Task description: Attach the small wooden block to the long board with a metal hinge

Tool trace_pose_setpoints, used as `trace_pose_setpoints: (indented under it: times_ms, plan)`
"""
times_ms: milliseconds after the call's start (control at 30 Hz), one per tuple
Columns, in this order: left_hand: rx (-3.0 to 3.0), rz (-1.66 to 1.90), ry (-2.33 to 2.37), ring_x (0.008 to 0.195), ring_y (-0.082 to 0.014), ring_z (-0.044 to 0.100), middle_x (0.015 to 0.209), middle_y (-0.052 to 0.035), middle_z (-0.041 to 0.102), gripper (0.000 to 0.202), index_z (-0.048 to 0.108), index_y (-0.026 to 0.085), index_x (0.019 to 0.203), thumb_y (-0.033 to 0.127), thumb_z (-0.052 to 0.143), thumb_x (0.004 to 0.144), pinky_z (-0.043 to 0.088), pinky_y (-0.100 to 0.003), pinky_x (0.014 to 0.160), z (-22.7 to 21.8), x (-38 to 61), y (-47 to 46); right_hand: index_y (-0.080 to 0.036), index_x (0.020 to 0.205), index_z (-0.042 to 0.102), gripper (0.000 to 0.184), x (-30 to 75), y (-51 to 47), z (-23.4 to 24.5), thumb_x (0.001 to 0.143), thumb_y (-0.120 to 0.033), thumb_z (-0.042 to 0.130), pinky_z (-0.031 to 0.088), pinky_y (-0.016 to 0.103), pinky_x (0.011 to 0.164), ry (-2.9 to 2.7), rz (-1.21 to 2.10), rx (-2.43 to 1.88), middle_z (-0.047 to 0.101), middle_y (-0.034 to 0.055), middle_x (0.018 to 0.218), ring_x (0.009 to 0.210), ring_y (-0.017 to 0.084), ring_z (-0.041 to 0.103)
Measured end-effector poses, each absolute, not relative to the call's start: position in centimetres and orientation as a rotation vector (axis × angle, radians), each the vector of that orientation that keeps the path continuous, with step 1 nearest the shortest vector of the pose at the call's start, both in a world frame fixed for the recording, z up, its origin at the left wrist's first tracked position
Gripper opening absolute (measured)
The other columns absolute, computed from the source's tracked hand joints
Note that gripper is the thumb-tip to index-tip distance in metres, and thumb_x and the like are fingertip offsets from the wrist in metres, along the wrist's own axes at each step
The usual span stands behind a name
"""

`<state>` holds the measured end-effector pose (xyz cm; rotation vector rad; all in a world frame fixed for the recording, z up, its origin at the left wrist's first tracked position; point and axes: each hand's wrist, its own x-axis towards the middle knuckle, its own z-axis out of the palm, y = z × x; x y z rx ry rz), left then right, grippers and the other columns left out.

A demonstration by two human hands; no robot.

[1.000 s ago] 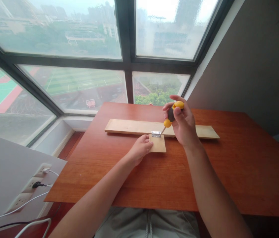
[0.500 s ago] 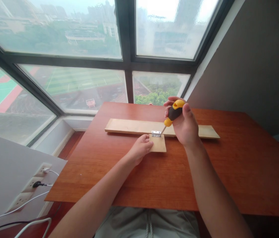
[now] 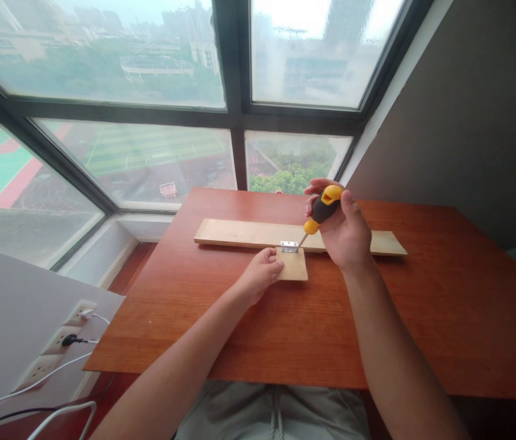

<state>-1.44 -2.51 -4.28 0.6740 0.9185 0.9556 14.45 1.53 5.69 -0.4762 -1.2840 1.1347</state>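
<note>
My right hand (image 3: 344, 229) is wrapped round the yellow and black handle of a screwdriver (image 3: 321, 209). Its tip points down at a small metal hinge (image 3: 289, 246). The hinge lies across the joint between a long wooden board (image 3: 243, 234) and a small square wooden piece (image 3: 294, 267). My left hand (image 3: 260, 274) has its fingers curled and presses against the left edge of the small piece, holding it in place.
The boards lie on a reddish-brown wooden table (image 3: 445, 305) set against large windows (image 3: 148, 159). A grey wall runs along the right. Wall sockets with plugged cables (image 3: 63, 341) sit at the lower left, below the table's edge.
My right hand has turned on the screwdriver handle, shifting its grip slightly. The left hand and the boards have stayed where they were.
</note>
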Motion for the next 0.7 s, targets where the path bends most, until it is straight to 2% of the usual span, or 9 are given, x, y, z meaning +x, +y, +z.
trace_pose_setpoints:
  times_ms: [67, 133, 233, 333, 400, 467, 600, 700]
  plan:
    - [0.674, 0.955, 0.918, 0.075, -0.0132, 0.067, 0.092, -0.0083, 0.071, 0.028, 0.057, 0.015, 0.098, 0.012, 0.073, 0.075, 0.051, -0.023, 0.070, -4.29, -1.45, -2.49, -0.026, 0.102, 0.066, 0.030, 14.43, 1.54, 5.71, 0.096, -0.050, 0.048, 0.052, 0.032, 0.078, -1.275, 1.120, -0.491, 0.062, 0.0038, 0.109, 0.083, 0.016, 0.059]
    - [0.670, 0.954, 0.917, 0.076, -0.0134, 0.068, 0.093, -0.0086, 0.071, 0.028, 0.056, 0.014, 0.098, 0.012, 0.073, 0.075, 0.051, -0.023, 0.070, -4.23, -1.43, -2.48, -0.028, 0.101, 0.062, 0.019, 14.38, 1.59, 5.64, 0.092, -0.044, 0.060, 0.052, 0.032, 0.079, -1.263, 1.112, -0.491, 0.063, 0.0018, 0.111, 0.087, 0.015, 0.061]
    - [0.662, 0.954, 0.917, 0.076, -0.0132, 0.068, 0.094, -0.0090, 0.072, 0.027, 0.056, 0.014, 0.098, 0.010, 0.071, 0.076, 0.051, -0.022, 0.069, -4.08, -1.38, -2.48, -0.031, 0.104, 0.055, 0.025, 14.37, 1.66, 5.51, 0.086, -0.034, 0.072, 0.051, 0.030, 0.075, -1.257, 1.125, -0.464, 0.065, -0.0021, 0.106, 0.077, 0.012, 0.061]
    - [0.663, 0.955, 0.931, 0.074, -0.0122, 0.067, 0.093, -0.0087, 0.072, 0.026, 0.056, 0.014, 0.098, 0.009, 0.069, 0.077, 0.050, -0.021, 0.068, -3.96, -1.37, -2.52, -0.031, 0.108, 0.057, 0.023, 14.45, 1.63, 5.54, 0.090, -0.043, 0.065, 0.051, 0.031, 0.073, -1.285, 1.115, -0.470, 0.065, -0.0018, 0.096, 0.069, 0.012, 0.057]
    - [0.666, 0.951, 0.939, 0.073, -0.0121, 0.067, 0.092, -0.0084, 0.072, 0.026, 0.056, 0.014, 0.098, 0.009, 0.069, 0.077, 0.050, -0.022, 0.068, -3.93, -1.39, -2.57, -0.028, 0.107, 0.062, 0.028, 14.48, 1.55, 5.67, 0.094, -0.051, 0.053, 0.052, 0.032, 0.075, -1.309, 1.125, -0.470, 0.064, 0.0013, 0.096, 0.073, 0.014, 0.057]
    - [0.666, 0.946, 0.940, 0.073, -0.0127, 0.068, 0.092, -0.0084, 0.072, 0.026, 0.056, 0.014, 0.098, 0.010, 0.071, 0.076, 0.050, -0.022, 0.068, -3.92, -1.40, -2.61, -0.026, 0.100, 0.065, 0.034, 14.45, 1.47, 5.81, 0.095, -0.053, 0.046, 0.053, 0.034, 0.077, -1.329, 1.131, -0.483, 0.064, 0.0037, 0.098, 0.079, 0.016, 0.059]
    - [0.659, 0.956, 0.919, 0.076, -0.0136, 0.068, 0.093, -0.0089, 0.072, 0.028, 0.057, 0.014, 0.097, 0.011, 0.074, 0.075, 0.050, -0.022, 0.069, -3.89, -1.37, -2.60, -0.028, 0.099, 0.058, 0.023, 14.28, 1.40, 5.81, 0.087, -0.046, 0.066, 0.053, 0.032, 0.078, -1.311, 1.082, -0.525, 0.065, 0.0012, 0.102, 0.092, 0.018, 0.063]
    - [0.656, 0.956, 0.920, 0.076, -0.0132, 0.068, 0.093, -0.0089, 0.072, 0.027, 0.057, 0.014, 0.097, 0.011, 0.073, 0.075, 0.050, -0.022, 0.069, -3.88, -1.35, -2.57, -0.030, 0.101, 0.052, 0.031, 14.27, 1.47, 5.64, 0.083, -0.039, 0.075, 0.053, 0.031, 0.076, -1.275, 1.062, -0.521, 0.067, -0.0025, 0.098, 0.081, 0.014, 0.063]
